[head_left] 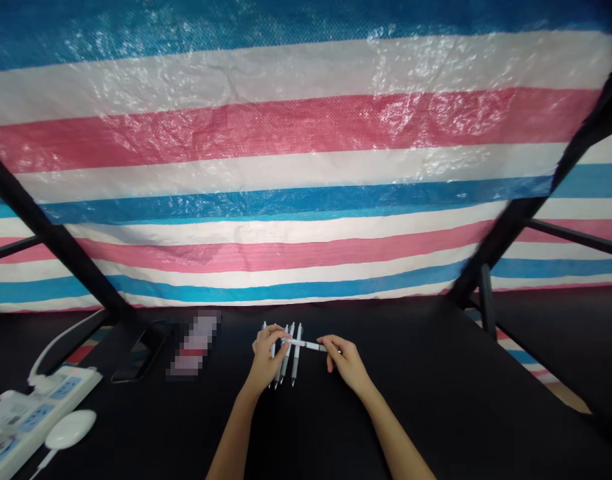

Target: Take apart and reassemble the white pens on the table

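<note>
Between my two hands a white pen [311,346] is held crosswise, level above the table. My left hand [269,353] pinches its left end between thumb and fingers. The fingers of my right hand [343,360] close on the right end, which looks darker. Below the held pen, several white-and-grey click pens [295,363] lie side by side on the black table [316,427], their tips toward me. My left hand hides part of the leftmost ones.
Left of the pens are a blurred-out pinkish rectangle [195,345] and a black phone [139,355]. A white power strip [61,393] with plugs and a white round-ended device [71,429] on a cable sit at the near left. Striped sheeting [286,257] hangs behind, between black frame bars [511,230].
</note>
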A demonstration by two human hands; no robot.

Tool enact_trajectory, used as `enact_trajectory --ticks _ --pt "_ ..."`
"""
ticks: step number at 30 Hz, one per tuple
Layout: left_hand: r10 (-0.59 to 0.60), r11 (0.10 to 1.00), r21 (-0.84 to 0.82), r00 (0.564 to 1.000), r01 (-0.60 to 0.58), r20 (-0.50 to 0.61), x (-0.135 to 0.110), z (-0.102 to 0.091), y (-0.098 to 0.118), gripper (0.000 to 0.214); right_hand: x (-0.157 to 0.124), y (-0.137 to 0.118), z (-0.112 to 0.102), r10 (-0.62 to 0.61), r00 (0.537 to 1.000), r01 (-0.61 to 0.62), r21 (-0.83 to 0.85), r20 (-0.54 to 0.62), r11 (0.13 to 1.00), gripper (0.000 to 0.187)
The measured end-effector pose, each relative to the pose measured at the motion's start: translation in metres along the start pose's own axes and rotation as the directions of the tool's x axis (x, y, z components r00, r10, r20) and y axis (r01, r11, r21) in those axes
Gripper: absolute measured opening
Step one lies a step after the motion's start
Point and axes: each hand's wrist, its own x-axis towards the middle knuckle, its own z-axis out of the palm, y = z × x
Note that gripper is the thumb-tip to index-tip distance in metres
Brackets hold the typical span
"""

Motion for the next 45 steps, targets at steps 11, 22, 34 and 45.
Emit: enact_trajectory --ticks 11,22,34,45 --pt "-0.104 0.994 0.024 0.993 0.106 -0.056 0.003 0.004 -0.013 0.025 0.002 -0.001 -0.001 -0.088 0.996 0.09 0.07 -0.031 0.993 0.038" --pt "-0.141 0.989 0.041 0.99 0.142 -0.029 0.003 0.005 -0.007 0.039 0.001 -0.003 -0.002 -0.245 0.969 0.245 0.001 -0.033 0.969 0.028" --pt "-0.076 0.997 -0.03 0.996 0.075 -0.038 0.002 0.005 -0.008 0.024 0.0 -0.002 -0.002 -0.074 0.997 0.075 0.07 -0.016 0.995 0.035" --pt "-0.056 0.993 -0.107 0.998 0.057 0.013 0.003 0.004 -0.013 0.019 0.002 0.006 -0.003 -0.057 0.998 0.057 0.073 0.001 0.996 0.038"
